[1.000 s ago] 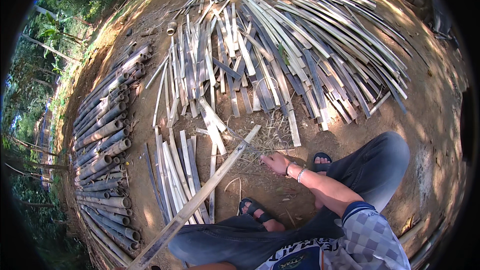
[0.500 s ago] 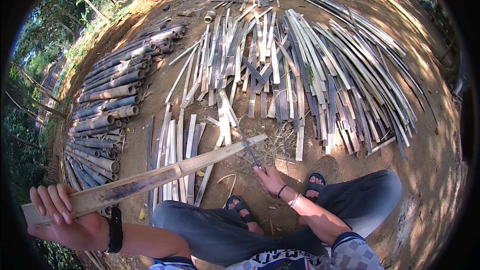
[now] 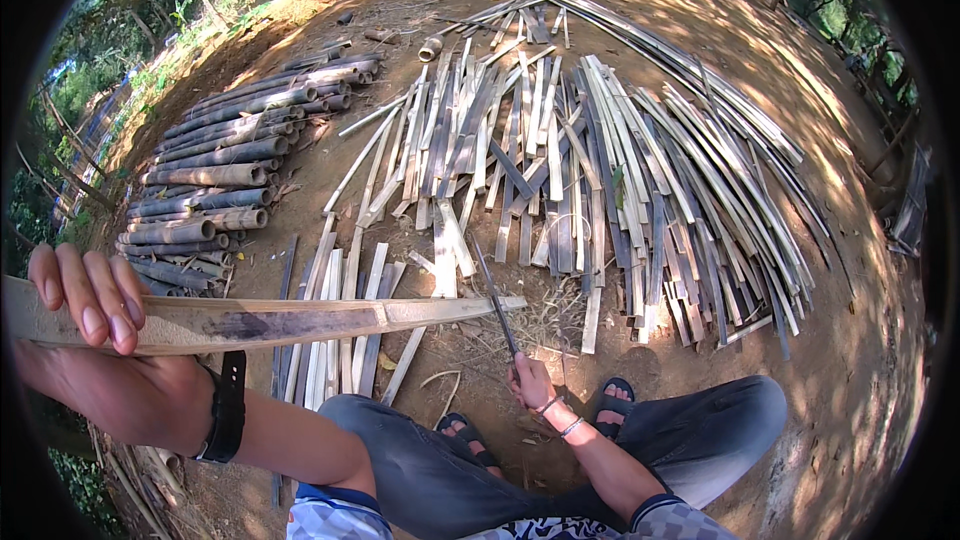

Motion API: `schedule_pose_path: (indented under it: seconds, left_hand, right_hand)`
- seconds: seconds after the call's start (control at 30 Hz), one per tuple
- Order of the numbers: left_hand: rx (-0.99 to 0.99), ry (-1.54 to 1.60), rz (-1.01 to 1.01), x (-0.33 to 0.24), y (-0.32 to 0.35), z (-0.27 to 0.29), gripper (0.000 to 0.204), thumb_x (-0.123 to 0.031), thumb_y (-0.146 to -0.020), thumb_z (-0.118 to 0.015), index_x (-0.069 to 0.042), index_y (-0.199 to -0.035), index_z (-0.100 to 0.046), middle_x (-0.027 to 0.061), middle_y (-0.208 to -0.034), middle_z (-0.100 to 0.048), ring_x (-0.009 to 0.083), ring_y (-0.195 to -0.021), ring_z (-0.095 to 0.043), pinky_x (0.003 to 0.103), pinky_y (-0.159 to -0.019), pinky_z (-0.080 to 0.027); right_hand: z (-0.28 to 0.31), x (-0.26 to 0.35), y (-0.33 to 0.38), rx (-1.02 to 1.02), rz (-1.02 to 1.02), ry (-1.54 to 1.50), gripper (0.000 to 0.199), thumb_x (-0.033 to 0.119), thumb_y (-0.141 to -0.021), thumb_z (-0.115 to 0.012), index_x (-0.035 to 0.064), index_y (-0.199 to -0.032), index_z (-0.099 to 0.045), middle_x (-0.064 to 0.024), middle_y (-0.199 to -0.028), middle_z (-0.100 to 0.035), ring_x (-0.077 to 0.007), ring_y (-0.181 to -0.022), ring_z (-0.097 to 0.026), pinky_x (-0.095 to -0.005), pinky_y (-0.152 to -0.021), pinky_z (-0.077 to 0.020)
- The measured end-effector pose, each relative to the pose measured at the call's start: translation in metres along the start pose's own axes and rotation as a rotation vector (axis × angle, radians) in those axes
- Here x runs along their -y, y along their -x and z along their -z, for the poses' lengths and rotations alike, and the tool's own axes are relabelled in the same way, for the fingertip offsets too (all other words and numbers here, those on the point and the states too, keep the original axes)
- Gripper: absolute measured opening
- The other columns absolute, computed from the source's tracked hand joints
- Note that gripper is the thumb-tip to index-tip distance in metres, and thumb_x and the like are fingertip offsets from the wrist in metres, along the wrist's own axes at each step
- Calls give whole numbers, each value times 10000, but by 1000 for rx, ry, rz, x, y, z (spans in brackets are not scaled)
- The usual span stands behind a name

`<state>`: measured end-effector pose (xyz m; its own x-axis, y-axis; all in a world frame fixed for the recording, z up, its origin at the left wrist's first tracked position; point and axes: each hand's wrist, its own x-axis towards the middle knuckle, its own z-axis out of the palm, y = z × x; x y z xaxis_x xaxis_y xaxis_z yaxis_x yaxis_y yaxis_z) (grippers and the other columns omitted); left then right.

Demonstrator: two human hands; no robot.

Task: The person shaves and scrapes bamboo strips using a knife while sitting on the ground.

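Observation:
My left hand [image 3: 125,380], raised at the left, has its fingers wrapped over one end of a long split bamboo strip [image 3: 300,323]. The strip is pale with a dark stained patch and reaches nearly level across to the middle. Low in the centre, my right hand [image 3: 530,380] grips the handle of a long, thin dark-bladed knife [image 3: 487,275]. Its blade points up and away from me and crosses the strip close to the far tip. Whether the edge touches the bamboo I cannot tell. Thin curled shavings [image 3: 555,315] lie on the ground just beyond my right hand.
A big heap of split bamboo strips [image 3: 640,170] spreads ahead and to the right. Dark whole bamboo poles [image 3: 225,153] are stacked at the left. A smaller bundle of strips [image 3: 335,280] lies beneath the held one. My sandalled feet [image 3: 615,402] rest on the dirt.
The strip has swung from slanting to nearly level as my left hand rose and shifted left. The knife still crosses it near the tip. The whole view has tilted upward slightly.

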<state>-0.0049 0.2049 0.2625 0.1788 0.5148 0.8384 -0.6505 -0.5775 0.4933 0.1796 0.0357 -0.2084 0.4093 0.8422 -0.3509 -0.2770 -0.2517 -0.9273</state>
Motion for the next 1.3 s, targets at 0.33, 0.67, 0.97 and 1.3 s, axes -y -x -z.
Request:
schedule_pose_path:
  seconds: [0.33, 0.67, 0.97, 1.3]
  left_hand:
    - [-137, -164, -22, 2, 0, 21, 228, -176, -1017, -341, -75, -818, -385, -13, -566, -369, 50, -430, -341, 166, -453, -325]
    - [-129, -147, -21, 0, 4, 13, 271, -236, -1024, -333, -70, -819, -397, -16, -536, -382, 51, -406, -333, 173, -444, -320]
    - [-78, -102, -16, -8, 10, 0, 351, -338, -1022, -347, -63, -809, -392, 6, -540, -390, 70, -388, -338, 172, -401, -318]
    - [-115, -186, 18, -3, 2, -32, 404, -422, -1000, -380, -74, -795, -380, 10, -542, -379, 64, -388, -316, 154, -355, -313]
  right_hand:
    - [-5, -40, -20, -28, -224, -272, 597, 566, -966, -332, 38, -715, -451, -37, -455, -351, -146, -311, -336, -292, -310, -280]
    - [-2, -22, -23, -1, -185, -207, 601, 616, -945, -335, 59, -746, -443, -30, -479, -363, -141, -335, -343, -292, -333, -293]
    - [4, 41, -15, -15, -134, -329, 568, 536, -981, -335, 35, -754, -479, -29, -498, -403, -127, -343, -373, -279, -340, -308]
    - [-11, -24, -3, -221, -338, -225, 577, 545, -961, -379, 57, -663, -459, -35, -475, -414, -150, -344, -400, -313, -348, -337]
